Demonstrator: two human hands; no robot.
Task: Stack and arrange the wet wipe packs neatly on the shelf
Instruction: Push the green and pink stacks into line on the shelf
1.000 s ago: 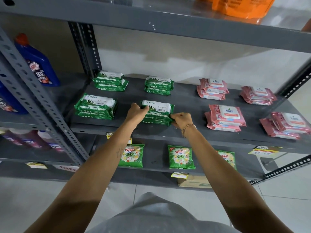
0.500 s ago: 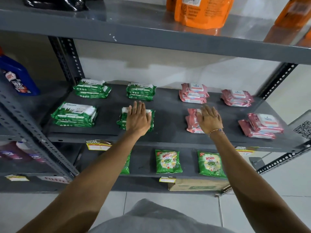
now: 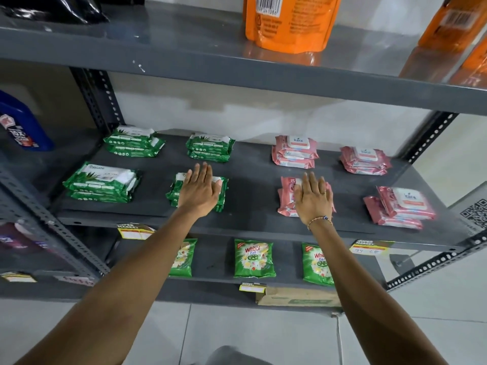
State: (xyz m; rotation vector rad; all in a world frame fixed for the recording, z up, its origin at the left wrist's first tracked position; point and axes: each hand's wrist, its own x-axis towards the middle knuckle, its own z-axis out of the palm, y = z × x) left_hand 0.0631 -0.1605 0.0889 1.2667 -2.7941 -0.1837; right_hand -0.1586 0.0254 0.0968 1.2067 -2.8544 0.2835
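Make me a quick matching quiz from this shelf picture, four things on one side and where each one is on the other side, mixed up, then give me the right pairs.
Things:
1. left hand
2. right hand
3. orange pouch
4. Wheel detergent packet

Places:
A. standing on the top shelf
B. flat on a pink wipe stack in the front row
C. on the shelf below the wipes
D. flat on a green wipe stack in the front row

Pairs: 1-D, 2-B, 3-A, 4-C

Flat hands cover most of the front green stack (image 3: 174,192) and pink stack (image 3: 286,196)
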